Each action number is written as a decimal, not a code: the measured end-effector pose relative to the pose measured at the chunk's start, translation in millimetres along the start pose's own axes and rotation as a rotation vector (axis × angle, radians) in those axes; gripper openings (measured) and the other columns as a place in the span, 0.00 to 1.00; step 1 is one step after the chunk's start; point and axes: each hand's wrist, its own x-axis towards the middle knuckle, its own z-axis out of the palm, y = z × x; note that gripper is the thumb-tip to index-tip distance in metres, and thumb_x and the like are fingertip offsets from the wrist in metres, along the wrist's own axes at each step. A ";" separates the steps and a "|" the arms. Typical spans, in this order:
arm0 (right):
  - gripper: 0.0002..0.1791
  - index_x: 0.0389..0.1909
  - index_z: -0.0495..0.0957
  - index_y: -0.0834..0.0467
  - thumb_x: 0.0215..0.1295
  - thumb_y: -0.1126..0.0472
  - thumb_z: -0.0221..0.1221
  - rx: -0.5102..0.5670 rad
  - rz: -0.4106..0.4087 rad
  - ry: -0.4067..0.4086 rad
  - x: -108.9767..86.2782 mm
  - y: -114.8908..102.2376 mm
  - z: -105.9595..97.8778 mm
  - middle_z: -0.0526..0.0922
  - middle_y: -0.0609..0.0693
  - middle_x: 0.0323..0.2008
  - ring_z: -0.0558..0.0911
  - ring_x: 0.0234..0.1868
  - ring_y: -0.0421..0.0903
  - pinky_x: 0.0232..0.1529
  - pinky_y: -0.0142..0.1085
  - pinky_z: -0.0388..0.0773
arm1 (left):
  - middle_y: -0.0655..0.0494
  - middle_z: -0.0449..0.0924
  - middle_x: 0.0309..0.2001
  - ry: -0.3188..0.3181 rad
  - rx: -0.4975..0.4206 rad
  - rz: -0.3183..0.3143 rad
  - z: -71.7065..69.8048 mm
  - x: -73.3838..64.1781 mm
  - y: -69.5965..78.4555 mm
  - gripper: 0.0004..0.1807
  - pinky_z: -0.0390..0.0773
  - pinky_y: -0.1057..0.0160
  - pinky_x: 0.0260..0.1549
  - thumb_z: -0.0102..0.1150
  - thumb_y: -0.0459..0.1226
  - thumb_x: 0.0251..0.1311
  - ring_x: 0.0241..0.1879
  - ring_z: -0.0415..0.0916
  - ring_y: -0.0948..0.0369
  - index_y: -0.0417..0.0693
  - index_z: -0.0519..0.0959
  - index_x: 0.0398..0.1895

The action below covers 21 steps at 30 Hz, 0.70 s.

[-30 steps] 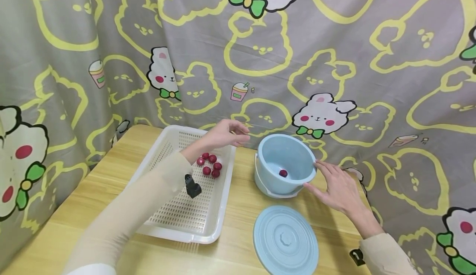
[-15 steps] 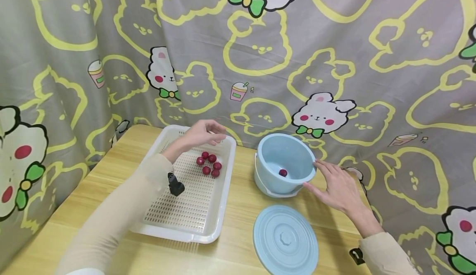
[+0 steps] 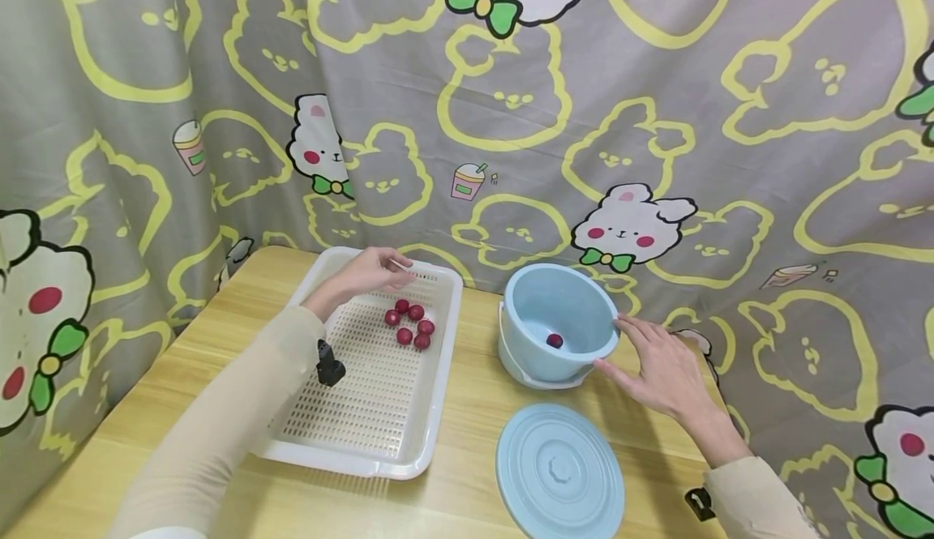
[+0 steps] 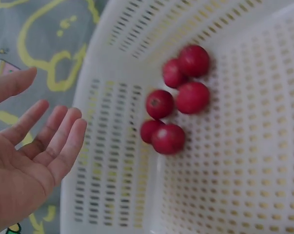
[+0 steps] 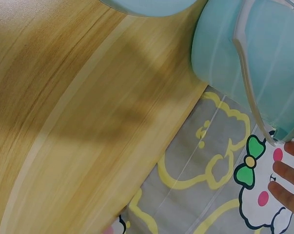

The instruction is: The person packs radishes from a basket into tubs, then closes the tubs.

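Note:
Several small round red fruits or radishes lie in a white perforated plastic basket; I cannot tell their exact kind. My left hand hovers over the basket's far part, holding nothing. In the left wrist view, the left hand has its fingers loosely spread, palm showing, apart from the red pieces. On the right stands a light blue bucket with one dark red piece on its floor. My right hand touches the bucket's right rim with extended fingers and thumb.
A round light blue lid lies flat on the wooden table, in front of the bucket. The bucket's pale handle hangs down its side. A patterned grey curtain borders the table behind and at both sides.
My left hand has moved left, from the gap beside the bucket back over the basket, and slightly lower. The right hand stays at the bucket rim.

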 end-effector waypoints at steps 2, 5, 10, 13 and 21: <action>0.44 0.67 0.78 0.60 0.60 0.32 0.68 0.001 0.003 -0.003 -0.1 -0.3 -0.4 0.82 0.62 0.66 0.81 0.63 0.67 0.56 0.67 0.82 | 0.40 0.83 0.55 -0.004 0.028 -0.011 0.3 0.6 -7.3 0.27 0.86 0.49 0.60 0.64 0.45 0.72 0.59 0.83 0.40 0.38 0.75 0.67; 0.44 0.67 0.78 0.60 0.60 0.32 0.68 0.004 0.006 -0.007 0.0 -0.7 -1.2 0.82 0.62 0.66 0.81 0.63 0.67 0.56 0.67 0.82 | 0.40 0.83 0.55 -0.007 0.061 -0.032 1.7 2.5 -18.6 0.28 0.87 0.50 0.58 0.64 0.44 0.71 0.57 0.84 0.41 0.38 0.75 0.68; 0.44 0.67 0.78 0.59 0.60 0.32 0.68 0.005 0.003 -0.004 0.7 -0.9 -1.6 0.82 0.61 0.66 0.81 0.63 0.67 0.56 0.66 0.82 | 0.38 0.83 0.55 -0.005 0.097 -0.054 4.1 5.1 -32.8 0.28 0.88 0.48 0.54 0.66 0.43 0.69 0.51 0.84 0.48 0.37 0.76 0.67; 0.44 0.67 0.78 0.59 0.60 0.32 0.68 0.003 -0.001 -0.002 0.7 -0.6 -1.5 0.82 0.62 0.66 0.81 0.63 0.67 0.55 0.66 0.82 | 0.38 0.83 0.55 -0.007 0.114 -0.069 5.0 4.6 -38.2 0.30 0.89 0.51 0.52 0.67 0.44 0.68 0.48 0.84 0.50 0.37 0.76 0.68; 0.44 0.67 0.78 0.59 0.61 0.32 0.68 0.000 -0.002 -0.004 0.1 0.2 -1.2 0.82 0.62 0.66 0.81 0.63 0.67 0.57 0.66 0.82 | 0.43 0.83 0.47 -0.019 0.127 -0.096 10.6 4.6 -46.8 0.32 0.89 0.54 0.48 0.67 0.43 0.67 0.42 0.83 0.52 0.34 0.74 0.69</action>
